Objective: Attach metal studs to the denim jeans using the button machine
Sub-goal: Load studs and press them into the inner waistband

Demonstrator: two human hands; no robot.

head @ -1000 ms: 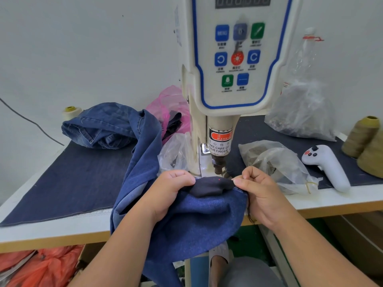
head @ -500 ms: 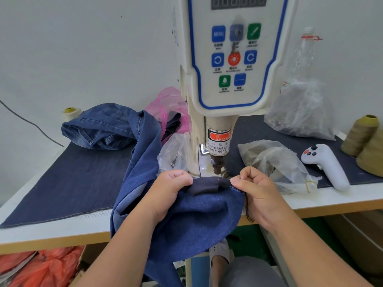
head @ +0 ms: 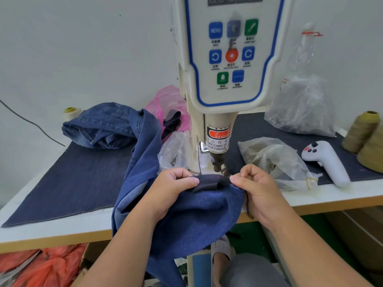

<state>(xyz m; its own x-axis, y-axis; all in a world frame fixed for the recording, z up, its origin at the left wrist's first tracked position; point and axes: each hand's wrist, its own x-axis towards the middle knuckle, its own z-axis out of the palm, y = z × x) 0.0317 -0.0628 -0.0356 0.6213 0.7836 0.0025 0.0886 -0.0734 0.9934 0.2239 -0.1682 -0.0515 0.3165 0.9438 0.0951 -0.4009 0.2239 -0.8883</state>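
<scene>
Denim jeans [head: 186,214] draped over the front edge of the table [head: 62,235], one dark fold stretched flat directly under the punch head [head: 217,162] of the button machine [head: 228,59], a red laser dot [head: 219,177] marking the strike point. Left hand [head: 172,189] pinching the fold's left end, thumb on top, fingers curled under the cloth; right hand [head: 255,187] pinching the right end between thumb and forefinger, remaining fingers clenched. Both thumbs very near the die, just either side of the dot. Main hazard, judging from this: a crushed fingertip if triggered with the thumbs this close, as warned on the label [head: 218,139] above the punch. Also likely: a stud landing off the mark through uneven tension or cloth creeping sideways under the weight hanging off the table; a doubled layer caught beneath, riveting two plies together. Stud itself not visible, so presence in the die impossible to tell; risk of an empty strike marking the fabric.
</scene>
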